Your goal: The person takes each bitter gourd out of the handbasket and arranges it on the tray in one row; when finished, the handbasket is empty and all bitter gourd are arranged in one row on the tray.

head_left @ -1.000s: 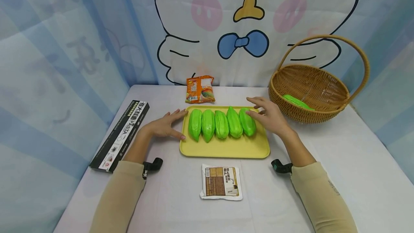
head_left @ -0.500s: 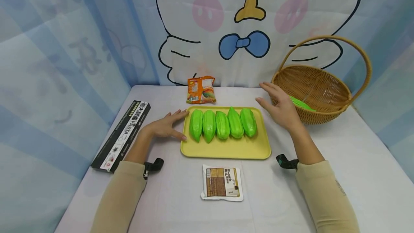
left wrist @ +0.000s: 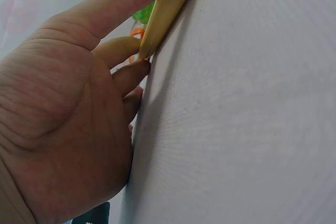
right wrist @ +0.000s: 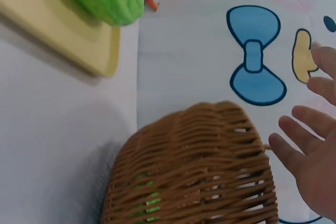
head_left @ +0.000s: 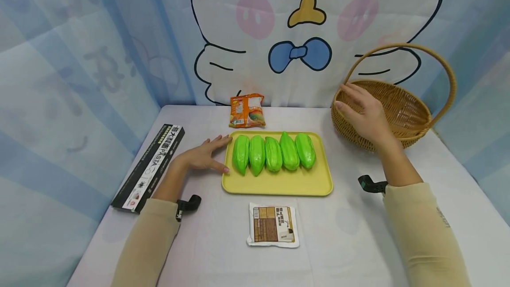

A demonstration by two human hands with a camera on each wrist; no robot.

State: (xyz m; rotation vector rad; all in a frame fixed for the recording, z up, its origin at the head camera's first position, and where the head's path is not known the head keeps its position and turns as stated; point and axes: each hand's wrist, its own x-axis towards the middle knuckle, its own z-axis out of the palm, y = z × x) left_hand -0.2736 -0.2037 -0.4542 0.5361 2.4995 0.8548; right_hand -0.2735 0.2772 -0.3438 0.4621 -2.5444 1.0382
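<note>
A yellow tray point(head_left: 275, 185) carries a row of several green ridged gourds point(head_left: 256, 156) in the middle of the table. At its left edge lies my left hand point(head_left: 201, 154), fingers spread, with thumb and fingertips against the tray's rim point(left wrist: 170, 6) in the left wrist view. My right hand point(head_left: 368, 116) is raised over the left side of a brown wicker basket point(head_left: 404, 105), holding nothing. Its fingers point(right wrist: 302, 132) look extended in the right wrist view. Green shows through the basket's weave point(right wrist: 184, 156) there; in the head view the hand hides that part of the interior.
An orange snack packet point(head_left: 247, 110) lies behind the tray. To the left is a long black and white pasta box point(head_left: 149, 167). A white and brown packet point(head_left: 273, 225) lies in front of the tray. The basket's tall handle point(head_left: 452, 83) arches above its rim.
My right hand has moved from the rightmost gourd on the tray, rightward and back, to over the basket. The left hand and the gourds on the tray have stayed put.
</note>
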